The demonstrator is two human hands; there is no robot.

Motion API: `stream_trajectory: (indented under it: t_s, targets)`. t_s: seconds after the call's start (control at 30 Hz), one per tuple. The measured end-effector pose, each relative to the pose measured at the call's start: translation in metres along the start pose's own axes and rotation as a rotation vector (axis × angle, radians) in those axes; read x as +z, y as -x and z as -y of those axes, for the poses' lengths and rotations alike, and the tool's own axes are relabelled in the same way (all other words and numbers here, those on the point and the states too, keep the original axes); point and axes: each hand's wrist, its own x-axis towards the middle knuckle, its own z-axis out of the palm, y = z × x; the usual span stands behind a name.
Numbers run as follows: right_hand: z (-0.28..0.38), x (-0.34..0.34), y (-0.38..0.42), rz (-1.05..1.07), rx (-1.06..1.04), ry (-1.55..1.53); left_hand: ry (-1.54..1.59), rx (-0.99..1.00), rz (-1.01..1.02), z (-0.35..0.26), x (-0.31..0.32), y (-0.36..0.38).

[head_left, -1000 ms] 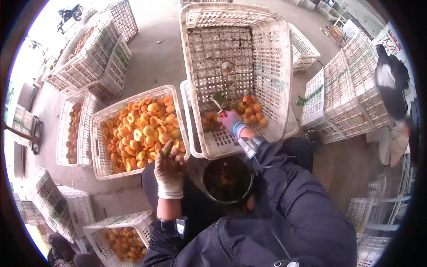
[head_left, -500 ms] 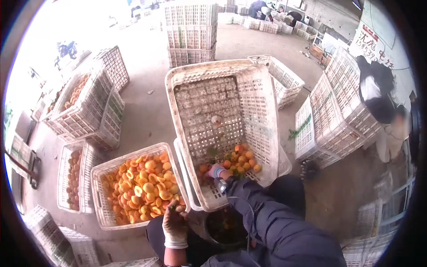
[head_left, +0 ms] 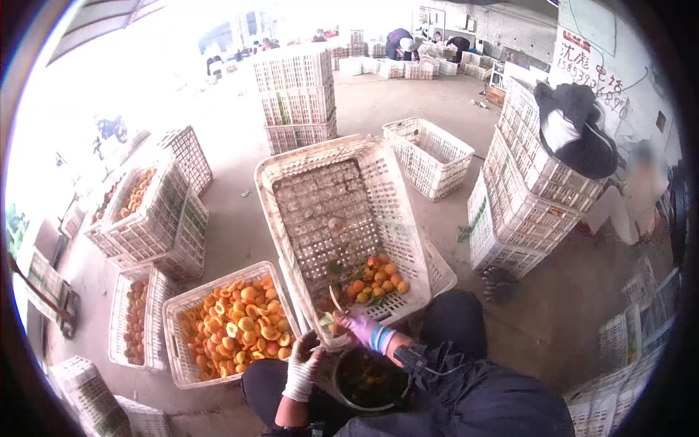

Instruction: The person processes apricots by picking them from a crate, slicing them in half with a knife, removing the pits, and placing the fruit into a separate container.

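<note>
My right hand (head_left: pixel 364 331), in a pink and purple glove, is closed at the near edge of the tilted white crate (head_left: pixel 415 269). A thin, pale curved tool (head_left: pixel 335 298) rises from its fingers. Whole apricots (head_left: pixel 378 278) and some leaves lie in the crate's lower corner. My left hand (head_left: pixel 300 370), in a white glove, has curled fingers beside that edge; whatever they hold is too small to make out. To its left stands a crate (head_left: pixel 179 357) full of halved orange apricots (head_left: pixel 244 320). A dark round bucket (head_left: pixel 371 379) sits below my hands.
Stacked crates stand at the left (head_left: pixel 149 233), behind the tilted crate (head_left: pixel 295 95) and at the right (head_left: pixel 524 175), with a dark garment (head_left: pixel 579 135) on top. A low crate (head_left: pixel 429 156) lies beyond. A person (head_left: pixel 641 186) is at the far right; others are in the back.
My right hand has come out of the crate's lower corner to its near edge, with the curved tool now showing. My left hand has moved right and slightly down. The view has tilted up.
</note>
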Motion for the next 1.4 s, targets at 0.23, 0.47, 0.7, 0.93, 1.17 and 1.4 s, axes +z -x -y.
stream_trajectory:
  t_s: [0.23,0.47,0.7,0.93,1.17,1.4]
  targets:
    - [-0.029,0.016,0.094,0.026,-0.003,-0.304,0.079,-0.143,0.223,0.011,0.059,0.032]
    - [-0.040,-0.006,0.136,-0.119,-0.167,-0.034,0.329,-0.082,0.091,0.000,0.080,0.044]
    - [-0.071,-0.017,0.138,-0.040,-0.418,0.103,0.292,-0.163,0.097,0.016,0.065,0.038]
    - [-0.074,-0.011,0.135,-0.250,-0.565,0.363,0.240,-0.152,0.094,-0.003,0.072,0.047]
    - [-0.061,-0.004,0.142,-0.204,-0.515,0.528,0.174,-0.023,0.143,0.006,0.068,0.042]
    - [-0.062,-0.009,0.131,-0.206,-0.482,0.210,0.216,-0.118,0.117,-0.009,0.068,0.044]
